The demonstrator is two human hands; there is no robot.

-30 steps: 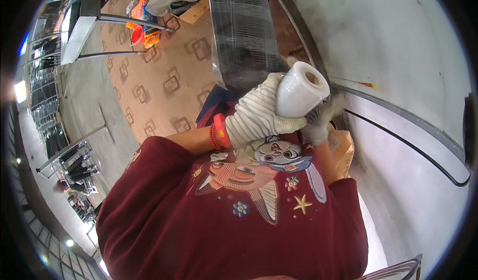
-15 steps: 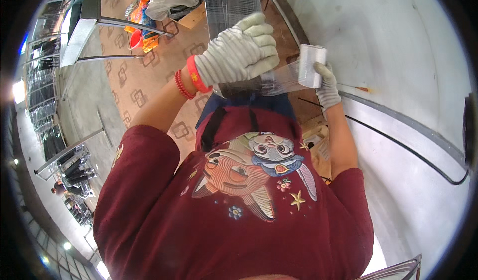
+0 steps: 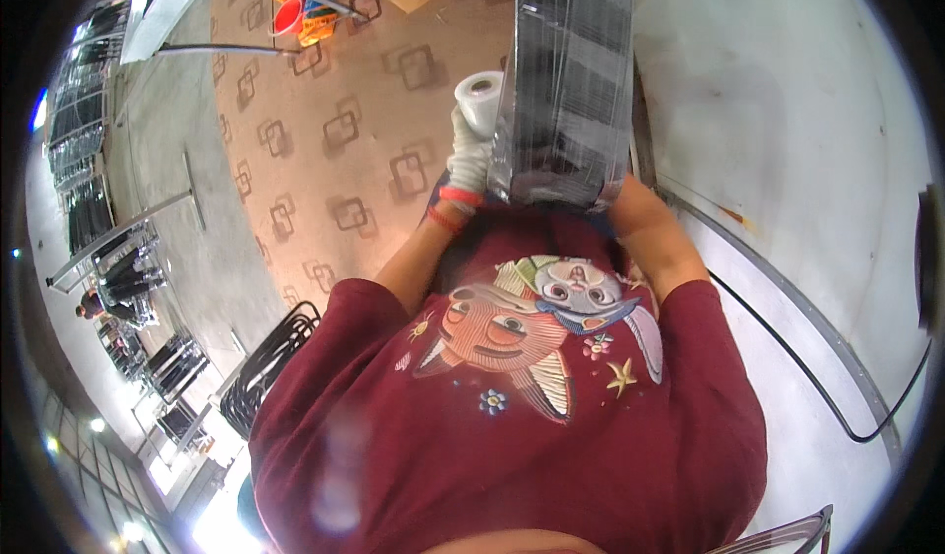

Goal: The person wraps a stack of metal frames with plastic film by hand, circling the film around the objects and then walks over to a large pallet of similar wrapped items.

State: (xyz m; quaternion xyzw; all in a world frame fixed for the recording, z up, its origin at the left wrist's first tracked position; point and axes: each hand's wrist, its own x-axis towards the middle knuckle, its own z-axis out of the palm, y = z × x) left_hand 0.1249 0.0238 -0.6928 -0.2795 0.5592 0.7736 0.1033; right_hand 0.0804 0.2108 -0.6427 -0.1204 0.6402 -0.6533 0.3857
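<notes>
The left hand point(image 3: 470, 163) is gripping a film roll point(image 3: 479, 114) just beside the left edge of a dark bundle point(image 3: 571, 81), the right hand is hiding behind it, grip impossible to tell, and wrapping seems underway, next calling for a taut pull.

The roll point(image 3: 479, 111) is held in the left hand point(image 3: 469, 157); right of that hand, the bundle point(image 3: 571, 91) is placed.
</notes>
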